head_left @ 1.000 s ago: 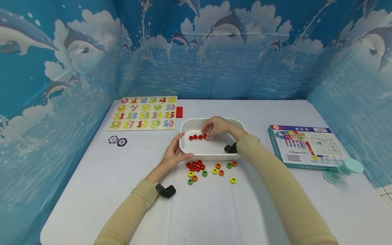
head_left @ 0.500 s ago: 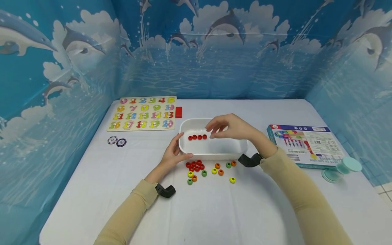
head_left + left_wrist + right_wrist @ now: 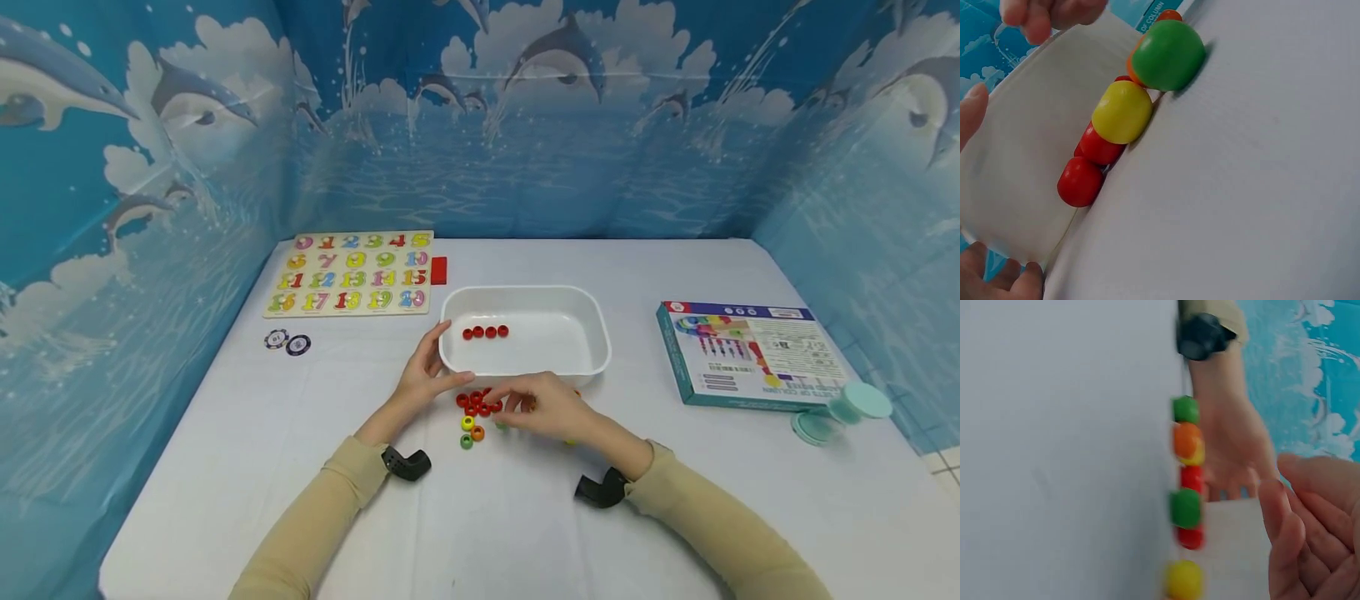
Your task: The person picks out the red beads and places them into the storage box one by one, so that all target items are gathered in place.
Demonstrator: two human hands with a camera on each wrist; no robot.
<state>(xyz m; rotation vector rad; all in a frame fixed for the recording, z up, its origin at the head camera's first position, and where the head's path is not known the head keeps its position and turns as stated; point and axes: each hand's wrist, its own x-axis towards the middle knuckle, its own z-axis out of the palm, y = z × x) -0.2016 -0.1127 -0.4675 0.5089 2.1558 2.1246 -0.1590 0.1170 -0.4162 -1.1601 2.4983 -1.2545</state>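
Observation:
A white plastic tray [image 3: 525, 289] holds a short row of several red beads [image 3: 479, 332] on its floor. My left hand [image 3: 420, 379] grips the tray's left end, thumb along the near side and fingers at the left side. My right hand [image 3: 551, 407], fingers loosely bent with nothing between them, hovers over the beads in front of the tray, hiding some. Just left of its fingertips lies a cluster of red beads [image 3: 472, 403]. Close by are a yellow bead [image 3: 468, 423], an orange bead [image 3: 477, 433] and a green bead [image 3: 467, 442]. The right wrist view is blurred.
Behind on the left lies a number puzzle board [image 3: 352, 275] beside a red block [image 3: 438, 271]. Two round chips [image 3: 297, 345] are in front of it. At the right are a flat game box [image 3: 750, 354] and pale green round containers [image 3: 862, 400]. A dolphin-print curtain [image 3: 480, 167] encloses the table.
My right hand has left the red row in the tray, lifted to the right, then come down over the beads in front. My left hand keeps its place on the tray.

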